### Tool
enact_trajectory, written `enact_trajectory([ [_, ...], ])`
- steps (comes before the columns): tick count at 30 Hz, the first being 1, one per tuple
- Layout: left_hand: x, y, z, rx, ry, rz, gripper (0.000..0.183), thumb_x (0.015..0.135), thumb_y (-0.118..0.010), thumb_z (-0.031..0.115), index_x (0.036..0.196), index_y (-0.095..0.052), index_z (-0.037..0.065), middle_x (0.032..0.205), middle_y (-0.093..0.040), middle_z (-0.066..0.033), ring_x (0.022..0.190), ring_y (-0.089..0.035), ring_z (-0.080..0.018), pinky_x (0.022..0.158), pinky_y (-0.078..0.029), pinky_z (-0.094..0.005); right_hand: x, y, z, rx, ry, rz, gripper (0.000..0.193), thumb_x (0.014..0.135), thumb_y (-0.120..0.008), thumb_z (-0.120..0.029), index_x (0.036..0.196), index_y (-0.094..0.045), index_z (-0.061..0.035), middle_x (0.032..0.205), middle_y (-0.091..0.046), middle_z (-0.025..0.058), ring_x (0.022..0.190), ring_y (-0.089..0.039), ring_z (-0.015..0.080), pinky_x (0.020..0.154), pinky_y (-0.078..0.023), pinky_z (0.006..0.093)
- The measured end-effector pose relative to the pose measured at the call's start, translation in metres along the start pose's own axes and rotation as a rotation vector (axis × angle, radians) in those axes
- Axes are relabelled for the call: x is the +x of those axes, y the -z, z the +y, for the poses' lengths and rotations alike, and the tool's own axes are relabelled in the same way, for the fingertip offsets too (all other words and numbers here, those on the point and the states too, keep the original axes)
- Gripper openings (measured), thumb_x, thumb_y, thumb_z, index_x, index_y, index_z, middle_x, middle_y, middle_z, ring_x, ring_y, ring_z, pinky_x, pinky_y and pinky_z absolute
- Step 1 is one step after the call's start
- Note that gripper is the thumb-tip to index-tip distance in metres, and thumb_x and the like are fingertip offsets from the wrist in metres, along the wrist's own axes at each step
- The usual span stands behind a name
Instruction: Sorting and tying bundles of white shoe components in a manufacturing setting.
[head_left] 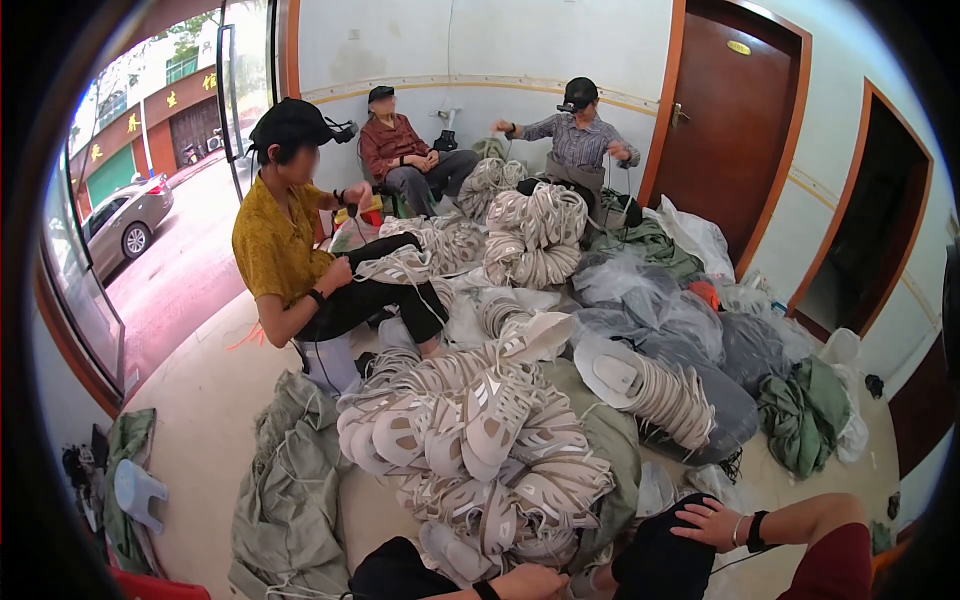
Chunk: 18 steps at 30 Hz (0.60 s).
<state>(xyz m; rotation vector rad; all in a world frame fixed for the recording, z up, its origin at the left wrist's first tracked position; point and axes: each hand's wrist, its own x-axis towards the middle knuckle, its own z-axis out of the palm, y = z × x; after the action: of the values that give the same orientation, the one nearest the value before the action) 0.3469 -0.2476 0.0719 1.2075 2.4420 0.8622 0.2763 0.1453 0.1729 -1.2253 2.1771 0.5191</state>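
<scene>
My right hand [708,522] rests on my dark-trousered knee, its fingers spread and nothing in them. Low in the picture, my left hand [535,581] reaches between my knees beside the shoe uppers; its fingertips are cut off or hidden, so any grip does not show. Just ahead rises a big pile of beige and white shoe uppers [485,415], nested in stacked bundles. To its right a further row of nested uppers [650,390] leans on grey plastic bags. A single pale upper [455,550] lies at the foot of the pile near my left hand.
On the left a person in a yellow shirt [275,240] sits handling an upper. Two more people [405,145] sit by the far wall, among tied bundles [535,235]. Green-grey sacks [290,500], grey plastic bags [650,290] and a small blue stool [140,493] stand or lie around.
</scene>
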Motion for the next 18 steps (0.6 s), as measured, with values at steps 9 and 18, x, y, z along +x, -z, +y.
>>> enact_trajectory([
  [9,0.001,-0.003,-0.002,0.024,-0.040,0.005,0.034,0.077,-0.061,0.038,0.078,-0.059,0.005,0.063,-0.058,-0.0191,0.062,-0.060,-0.0382,0.054,-0.046,-0.0476,-0.002,0.000,-0.005,-0.028,-0.028,-0.023,0.084,0.076,-0.062,-0.021,0.147,-0.016,-0.0243,0.149,-0.024,0.0147,0.138,-0.023,0.0314,0.108,-0.020,0.0525],
  [18,-0.002,-0.004,-0.003,0.020,-0.082,-0.037,0.031,0.078,-0.060,0.036,0.079,-0.059,0.005,0.062,-0.057,-0.0190,0.061,-0.059,-0.0380,0.054,-0.045,-0.0479,-0.002,-0.003,-0.005,-0.045,-0.034,-0.016,0.085,0.074,-0.062,-0.024,0.147,-0.017,-0.0256,0.148,-0.024,0.0153,0.138,-0.022,0.0319,0.109,-0.019,0.0518],
])
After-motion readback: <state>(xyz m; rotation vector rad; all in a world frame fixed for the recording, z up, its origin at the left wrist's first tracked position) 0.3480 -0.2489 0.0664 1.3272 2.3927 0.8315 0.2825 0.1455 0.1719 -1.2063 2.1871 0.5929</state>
